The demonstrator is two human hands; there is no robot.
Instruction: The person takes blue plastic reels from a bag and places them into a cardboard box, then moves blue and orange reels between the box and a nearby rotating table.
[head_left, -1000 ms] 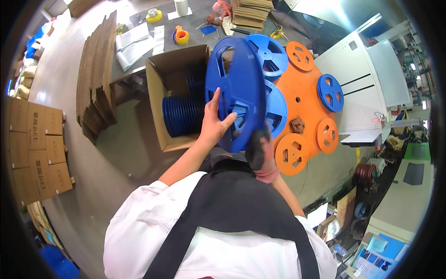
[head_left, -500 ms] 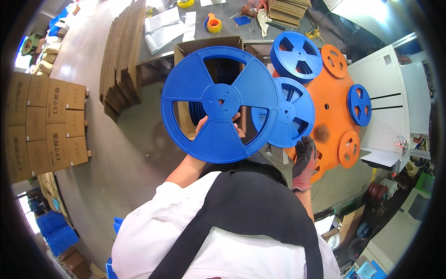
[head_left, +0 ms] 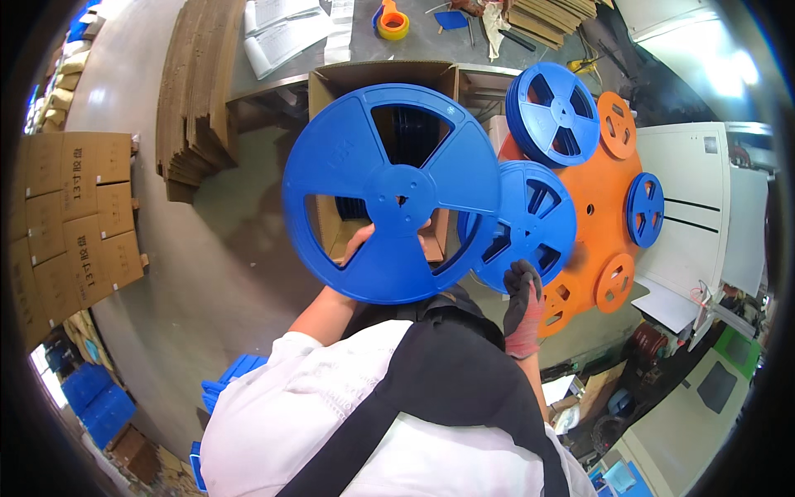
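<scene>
Head view: a large blue reel [head_left: 414, 182] is held up in front of the person, its face toward the camera, over an open cardboard box [head_left: 339, 79]. The bare left hand [head_left: 358, 241] supports it from behind, digits showing in the cut-outs on both sides of the lower panel; it seems to be gripping there, though most of the palm is hidden. The gloved right hand [head_left: 523, 306] has its fingers bent and bunched just beside the near stack of blue reels [head_left: 542, 219] on an orange turntable [head_left: 613, 178]; I cannot tell whether it touches that stack or pinches anything.

More reels [head_left: 411, 132] (darker in the shade) show in the box through the cut-outs. The step in hand looks like carrying or checking one reel between turntable and box; which way it is bound cannot be told. The next move probably calls for a steady left grip, the right hand brought to the rim for balance, and the reel turned to line up with whichever pile receives it.
</scene>
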